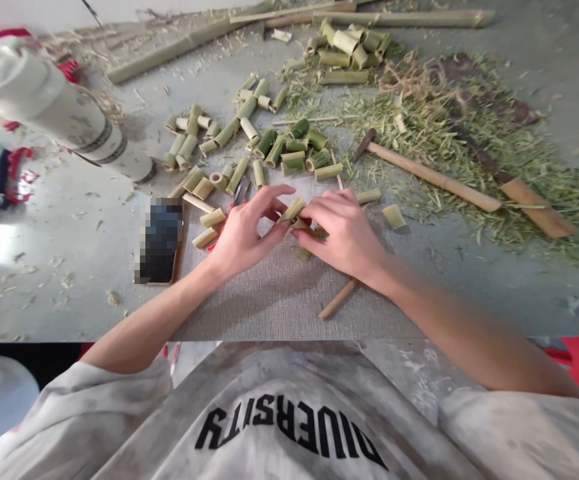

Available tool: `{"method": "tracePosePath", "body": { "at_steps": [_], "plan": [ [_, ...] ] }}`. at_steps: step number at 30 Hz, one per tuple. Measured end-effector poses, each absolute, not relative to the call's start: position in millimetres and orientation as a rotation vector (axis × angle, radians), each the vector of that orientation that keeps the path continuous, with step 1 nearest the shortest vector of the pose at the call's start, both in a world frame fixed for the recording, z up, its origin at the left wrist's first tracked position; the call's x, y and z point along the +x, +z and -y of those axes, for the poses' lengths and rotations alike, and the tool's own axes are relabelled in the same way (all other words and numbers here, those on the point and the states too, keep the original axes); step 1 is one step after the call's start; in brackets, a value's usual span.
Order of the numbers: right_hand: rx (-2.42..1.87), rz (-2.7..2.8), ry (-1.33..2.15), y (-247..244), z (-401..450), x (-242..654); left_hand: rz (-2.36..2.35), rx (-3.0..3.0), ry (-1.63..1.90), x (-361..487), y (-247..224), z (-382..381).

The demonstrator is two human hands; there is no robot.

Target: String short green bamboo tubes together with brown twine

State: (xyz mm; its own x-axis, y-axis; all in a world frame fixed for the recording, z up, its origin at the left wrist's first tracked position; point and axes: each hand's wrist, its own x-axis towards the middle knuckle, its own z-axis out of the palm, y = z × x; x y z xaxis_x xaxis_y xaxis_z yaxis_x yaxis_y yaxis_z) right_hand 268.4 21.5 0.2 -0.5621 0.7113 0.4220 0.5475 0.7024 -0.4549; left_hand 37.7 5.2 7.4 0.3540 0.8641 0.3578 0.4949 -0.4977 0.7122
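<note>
Close together over the near middle of the table, both hands are at small bamboo pieces. My left hand (253, 230) pinches a short, pale green bamboo piece (293, 210) between thumb and fingers, tilted up to the right. Fingers of my right hand (342, 230) are closed on another small bamboo piece (299, 224) that touches the first; its far part is hidden by the fingers. Under the right hand lies one more bamboo piece (302, 254). Short cut bamboo tubes (275, 148) lie in groups just beyond the hands. Red-handled pliers (239, 192) are partly behind my left hand.
A phone (159, 241) and a white bottle (77, 113) are at left. To the right, a hammer (434, 175) and a wooden-handled blade (537, 207) lie on green shavings (499, 247). A wooden stick (338, 299) lies near the table's front edge. Long bamboo poles (184, 45) lie at the back.
</note>
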Motion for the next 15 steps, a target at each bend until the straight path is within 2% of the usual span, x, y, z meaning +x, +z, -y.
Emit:
{"method": "tracePosePath", "body": {
  "at_steps": [15],
  "plan": [
    [-0.839,2.36,0.215,7.9,-24.3,273.7,-0.863,1.638,0.963,29.0,7.2,-13.0]
  ]
}}
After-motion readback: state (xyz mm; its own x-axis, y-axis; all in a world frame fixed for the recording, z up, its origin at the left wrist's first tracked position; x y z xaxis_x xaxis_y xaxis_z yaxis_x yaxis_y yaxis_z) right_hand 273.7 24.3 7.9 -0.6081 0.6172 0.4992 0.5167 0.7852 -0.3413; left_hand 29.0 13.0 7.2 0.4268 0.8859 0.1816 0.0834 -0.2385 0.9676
